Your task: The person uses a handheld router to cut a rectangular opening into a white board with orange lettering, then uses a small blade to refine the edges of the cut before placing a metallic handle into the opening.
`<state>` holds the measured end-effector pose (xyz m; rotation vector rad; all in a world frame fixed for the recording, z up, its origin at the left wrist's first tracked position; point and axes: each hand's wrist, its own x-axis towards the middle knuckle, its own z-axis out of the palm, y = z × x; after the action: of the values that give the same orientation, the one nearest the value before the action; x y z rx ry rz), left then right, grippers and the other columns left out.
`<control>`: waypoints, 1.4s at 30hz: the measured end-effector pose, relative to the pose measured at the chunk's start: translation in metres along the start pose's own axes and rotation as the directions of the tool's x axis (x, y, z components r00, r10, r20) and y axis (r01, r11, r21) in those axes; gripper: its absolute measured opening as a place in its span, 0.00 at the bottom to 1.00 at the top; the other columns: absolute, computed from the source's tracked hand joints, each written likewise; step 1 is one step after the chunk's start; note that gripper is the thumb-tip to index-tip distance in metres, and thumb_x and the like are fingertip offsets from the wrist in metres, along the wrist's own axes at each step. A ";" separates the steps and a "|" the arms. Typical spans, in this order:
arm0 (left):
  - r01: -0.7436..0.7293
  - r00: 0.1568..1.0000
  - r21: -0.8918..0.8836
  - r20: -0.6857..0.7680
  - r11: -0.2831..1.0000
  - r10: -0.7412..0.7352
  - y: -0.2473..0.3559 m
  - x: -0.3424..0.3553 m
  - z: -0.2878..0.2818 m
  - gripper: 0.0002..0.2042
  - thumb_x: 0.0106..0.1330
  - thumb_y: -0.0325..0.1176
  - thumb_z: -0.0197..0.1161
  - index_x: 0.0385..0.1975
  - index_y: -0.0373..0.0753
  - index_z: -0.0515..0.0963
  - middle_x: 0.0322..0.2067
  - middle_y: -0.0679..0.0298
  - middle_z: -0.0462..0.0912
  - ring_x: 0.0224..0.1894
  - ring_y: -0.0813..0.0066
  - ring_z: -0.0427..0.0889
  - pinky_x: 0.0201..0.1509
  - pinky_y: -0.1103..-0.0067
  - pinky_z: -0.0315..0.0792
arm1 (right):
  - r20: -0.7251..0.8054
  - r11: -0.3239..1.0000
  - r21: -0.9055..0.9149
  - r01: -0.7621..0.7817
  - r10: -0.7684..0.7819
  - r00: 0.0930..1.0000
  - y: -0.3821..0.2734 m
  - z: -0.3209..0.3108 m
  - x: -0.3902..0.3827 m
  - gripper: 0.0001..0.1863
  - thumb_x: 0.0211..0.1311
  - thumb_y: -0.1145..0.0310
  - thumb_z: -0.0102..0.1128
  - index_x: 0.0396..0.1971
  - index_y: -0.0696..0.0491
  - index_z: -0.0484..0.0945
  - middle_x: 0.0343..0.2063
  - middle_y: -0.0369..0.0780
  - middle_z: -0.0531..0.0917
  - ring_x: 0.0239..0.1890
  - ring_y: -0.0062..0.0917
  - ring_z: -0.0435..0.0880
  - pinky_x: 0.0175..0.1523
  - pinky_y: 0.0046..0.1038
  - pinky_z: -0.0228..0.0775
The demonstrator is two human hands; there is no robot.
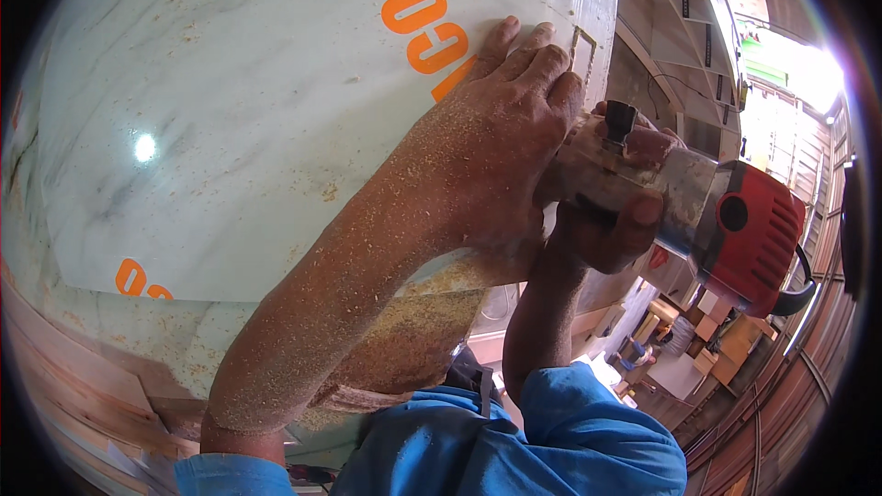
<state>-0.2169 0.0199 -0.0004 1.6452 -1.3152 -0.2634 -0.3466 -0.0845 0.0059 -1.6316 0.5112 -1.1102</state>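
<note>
Blue shirt cloth is seen nearest, at the lower edge; past it, a marble-patterned panel is spread across the upper left. At the right side of this panel, a red and grey power tool is held tilted over, its working end hidden from view. Beside it, the left hand is laid palm down on the panel, fingers extended, with nothing seen to be grasped. By the right hand, the tool's body is gripped, the thumb wrapped round it. Near the panel's edge, 1 narrow rectangular outline is seen. From the scattered sawdust, some cutting is judged to be done; how much is left cannot be told.
</note>
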 end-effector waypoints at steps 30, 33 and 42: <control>-0.044 0.999 0.238 0.039 0.970 0.035 0.001 -0.002 0.010 0.20 0.63 0.31 0.63 0.54 0.30 0.77 0.60 0.48 0.77 0.73 0.56 0.66 0.80 0.50 0.47 | -0.044 0.997 0.072 -0.040 0.044 0.998 0.003 -0.022 0.006 0.52 0.46 0.44 0.76 0.62 0.63 0.62 0.53 0.53 0.78 0.55 0.41 0.81 0.63 0.41 0.74; -0.045 0.999 0.251 0.029 0.967 0.039 0.001 -0.003 0.012 0.19 0.64 0.31 0.62 0.54 0.30 0.77 0.60 0.48 0.77 0.73 0.56 0.66 0.80 0.49 0.46 | -0.099 1.000 0.006 0.006 -0.005 0.995 0.008 -0.025 0.005 0.41 0.54 0.42 0.66 0.54 0.64 0.69 0.47 0.57 0.80 0.49 0.44 0.83 0.57 0.41 0.76; -0.020 0.995 0.215 0.095 0.976 -0.001 0.005 -0.001 0.006 0.41 0.53 0.53 0.76 0.62 0.30 0.73 0.65 0.51 0.73 0.76 0.58 0.61 0.81 0.52 0.43 | -0.035 0.997 -0.039 0.064 -0.065 0.997 -0.002 -0.020 0.013 0.45 0.48 0.47 0.75 0.57 0.64 0.68 0.47 0.51 0.79 0.49 0.38 0.82 0.57 0.41 0.74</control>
<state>-0.2242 0.0178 0.0000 1.8265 -1.4645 -0.1999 -0.3583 -0.1041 0.0130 -1.6732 0.5092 -1.1863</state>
